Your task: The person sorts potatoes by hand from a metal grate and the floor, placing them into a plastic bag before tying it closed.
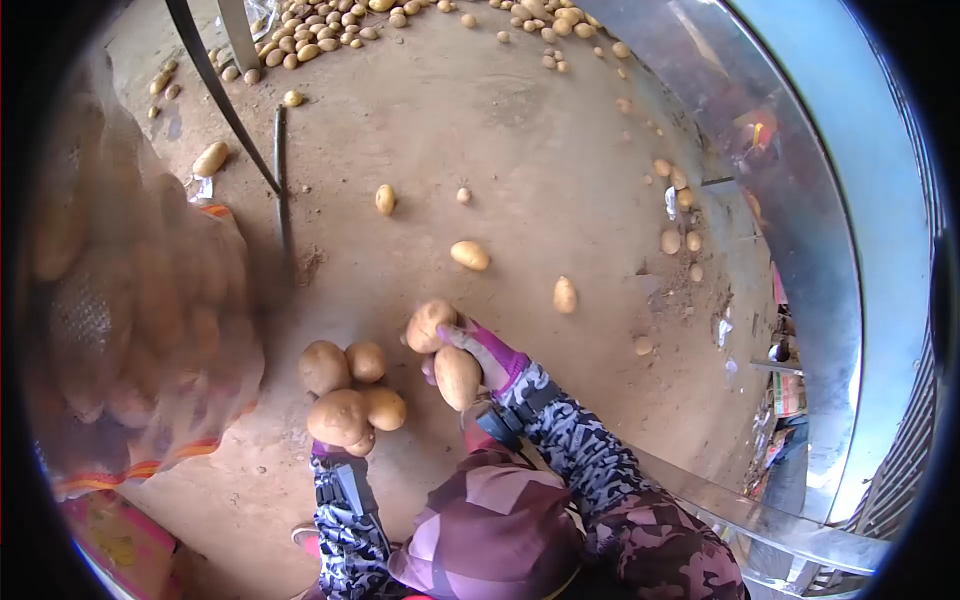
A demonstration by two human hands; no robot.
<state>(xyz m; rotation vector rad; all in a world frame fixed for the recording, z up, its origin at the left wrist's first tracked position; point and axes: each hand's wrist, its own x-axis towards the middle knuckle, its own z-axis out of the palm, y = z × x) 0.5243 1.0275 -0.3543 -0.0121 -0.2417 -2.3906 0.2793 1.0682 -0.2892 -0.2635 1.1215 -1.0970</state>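
Several potatoes (338,417) are bunched together on my left hand (328,450). They hide its fingers, and only a bit of purple near the wrist shows beneath them. My right hand (492,352), in a purple and grey glove, is closed around two potatoes (457,377), one above the other. Both hands are above the dirt floor, side by side, with the two bunches a short way apart. Loose on the floor beyond them are an oblong potato (469,255) and another potato (565,295).
To the left stands a big translucent sack (215,330) full of potatoes, with an orange-striped edge. A potato pile (320,25) spreads along the far floor. A dark metal bar (225,95) slants down near the sack. Curved metal sheeting (800,200) borders the right side.
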